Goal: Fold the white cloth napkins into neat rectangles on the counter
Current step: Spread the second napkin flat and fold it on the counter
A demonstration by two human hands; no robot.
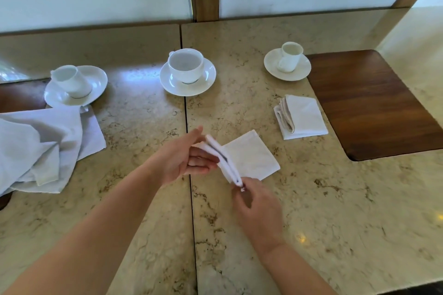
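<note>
A white cloth napkin (249, 155) lies half folded in the middle of the marble counter (335, 199). Its left half stands raised like a flap. My left hand (189, 158) supports that flap from the left with straight fingers under it and the thumb up behind it. My right hand (254, 203) pinches the flap's near corner between thumb and fingertips. A folded napkin (303, 118) rests to the right, beside the wooden inlay. A loose heap of unfolded white napkins (40, 143) covers the counter's left side.
Three white cups on saucers stand along the back: one at left (72, 84) touching the napkin heap, one in the middle (187, 72), one at right (287, 60). A dark wooden inlay (369, 103) sits at right. A seam (189, 175) runs down the counter.
</note>
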